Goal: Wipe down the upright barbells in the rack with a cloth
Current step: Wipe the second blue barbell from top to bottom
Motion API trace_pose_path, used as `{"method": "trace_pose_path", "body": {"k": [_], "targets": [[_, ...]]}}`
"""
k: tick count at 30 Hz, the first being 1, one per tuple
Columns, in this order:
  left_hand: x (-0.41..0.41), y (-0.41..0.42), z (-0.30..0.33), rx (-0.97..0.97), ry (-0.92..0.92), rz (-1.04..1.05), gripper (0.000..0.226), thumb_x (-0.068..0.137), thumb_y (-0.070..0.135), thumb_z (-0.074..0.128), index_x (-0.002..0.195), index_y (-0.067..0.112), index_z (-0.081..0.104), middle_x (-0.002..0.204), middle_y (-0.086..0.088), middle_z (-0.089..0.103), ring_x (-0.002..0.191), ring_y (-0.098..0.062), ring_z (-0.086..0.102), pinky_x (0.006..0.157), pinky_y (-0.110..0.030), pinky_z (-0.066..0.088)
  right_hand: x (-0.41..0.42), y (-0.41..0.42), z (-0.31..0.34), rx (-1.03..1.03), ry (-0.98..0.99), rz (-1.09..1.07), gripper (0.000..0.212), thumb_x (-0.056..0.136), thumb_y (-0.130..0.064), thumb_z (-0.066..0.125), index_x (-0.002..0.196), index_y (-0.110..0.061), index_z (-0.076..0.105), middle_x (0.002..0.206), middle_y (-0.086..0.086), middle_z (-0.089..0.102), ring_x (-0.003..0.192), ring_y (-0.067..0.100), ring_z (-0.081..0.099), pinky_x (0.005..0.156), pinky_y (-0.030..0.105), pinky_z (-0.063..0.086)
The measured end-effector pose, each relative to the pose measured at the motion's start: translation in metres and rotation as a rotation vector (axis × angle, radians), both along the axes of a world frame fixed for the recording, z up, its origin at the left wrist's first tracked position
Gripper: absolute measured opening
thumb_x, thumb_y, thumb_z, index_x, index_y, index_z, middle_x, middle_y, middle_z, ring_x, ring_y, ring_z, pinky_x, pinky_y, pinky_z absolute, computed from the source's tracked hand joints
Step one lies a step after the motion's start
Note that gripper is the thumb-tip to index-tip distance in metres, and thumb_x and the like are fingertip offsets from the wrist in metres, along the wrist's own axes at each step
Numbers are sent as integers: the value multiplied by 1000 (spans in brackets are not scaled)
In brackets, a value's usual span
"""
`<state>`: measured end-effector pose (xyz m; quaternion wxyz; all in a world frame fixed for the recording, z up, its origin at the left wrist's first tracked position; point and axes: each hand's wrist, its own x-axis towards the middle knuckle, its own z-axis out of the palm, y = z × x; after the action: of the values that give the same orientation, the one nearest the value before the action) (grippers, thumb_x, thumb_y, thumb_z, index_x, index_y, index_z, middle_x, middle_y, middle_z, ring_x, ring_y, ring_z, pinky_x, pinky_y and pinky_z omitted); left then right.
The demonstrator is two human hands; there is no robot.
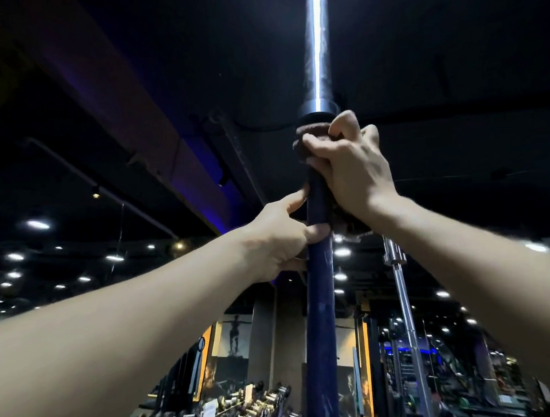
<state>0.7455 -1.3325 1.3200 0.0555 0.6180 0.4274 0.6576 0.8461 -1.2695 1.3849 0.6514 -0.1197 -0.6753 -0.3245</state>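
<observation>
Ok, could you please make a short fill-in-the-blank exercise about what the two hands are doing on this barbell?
1. The right hand presses a brown ____ around the blue barbell.
2. The left hand grips the bar ____ the right hand.
3. Above both hands, the sleeve of the bar is shiny ____.

Missing words: cloth; below; silver

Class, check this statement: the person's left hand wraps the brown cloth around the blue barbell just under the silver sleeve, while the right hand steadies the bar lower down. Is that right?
The hands are swapped. In the head view, the right hand wraps the brown cloth around the blue barbell just under the silver sleeve, while the left hand steadies the bar lower down.
</observation>
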Motion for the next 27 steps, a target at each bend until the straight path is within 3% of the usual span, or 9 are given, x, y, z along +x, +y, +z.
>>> {"method": "trace_pose_path", "body": {"k": [3, 7, 11, 15, 18, 21, 24, 27], "targets": [[-3, 2, -1, 3, -4, 8, 71, 90, 5, 61, 146, 36, 30, 94, -10, 67, 74, -17, 63, 59, -32, 56, -11, 2, 18, -54, 32, -5, 25, 98, -32, 50, 122, -35, 59, 133, 4, 33, 115, 34, 33, 77, 39, 49], [-5, 0, -3, 4, 30, 19, 68, 92, 10, 60, 144, 40, 30, 92, -5, 67, 72, -12, 64, 54, -27, 55, -4, 8, -14, -25, 11, 55, 37, 99, -28, 49, 136, -30, 51, 133, 8, 37, 108, 34, 38, 84, 36, 42], [-2, -6, -12, -44, 56, -52, 51, 96, 13, 52, 137, 39, 38, 94, -9, 67, 78, -20, 65, 70, -40, 57, 7, 10, -46, 48, -38, 52, 37, 97, -30, 52, 133, -29, 54, 128, 8, 38, 105, 33, 38, 80, 32, 38], [-3, -2, -18, -51, 4, -69, 60, 95, 10, 53, 143, 40, 32, 92, -5, 65, 86, -21, 63, 75, -41, 55, -2, 0, -7, -21, -44, 33, 24, 95, -35, 54, 119, -37, 60, 131, -2, 32, 115, 30, 28, 70, 34, 41], [-6, 1, -22, -59, -9, -90, 64, 94, 7, 54, 144, 42, 32, 93, -2, 62, 85, -17, 61, 73, -37, 54, -15, 2, 17, -111, -30, 93, 24, 96, -34, 54, 118, -42, 60, 133, -5, 31, 118, 28, 25, 79, 33, 43], [-11, 4, -21, -54, -10, -81, 63, 94, 8, 55, 142, 43, 33, 98, -4, 63, 88, -17, 61, 73, -38, 54, -16, 8, 3, -121, -31, 181, 31, 98, -33, 51, 127, -41, 57, 135, -8, 31, 116, 26, 25, 83, 25, 35], [-8, 3, -21, -43, -2, -97, 58, 93, 7, 55, 137, 42, 39, 82, 1, 66, 80, -15, 63, 66, -36, 54, -9, 14, -34, -23, -52, 193, 32, 98, -31, 51, 129, -34, 57, 135, -4, 33, 106, 16, 19, 82, 22, 32], [-4, 1, -22, -33, -21, -112, 57, 93, 6, 56, 135, 41, 42, 73, 1, 63, 74, -15, 62, 66, -37, 54, -3, 15, -43, -2, -88, 179, 32, 98, -33, 50, 129, -33, 58, 135, -1, 33, 110, 19, 22, 80, 30, 41]]}}
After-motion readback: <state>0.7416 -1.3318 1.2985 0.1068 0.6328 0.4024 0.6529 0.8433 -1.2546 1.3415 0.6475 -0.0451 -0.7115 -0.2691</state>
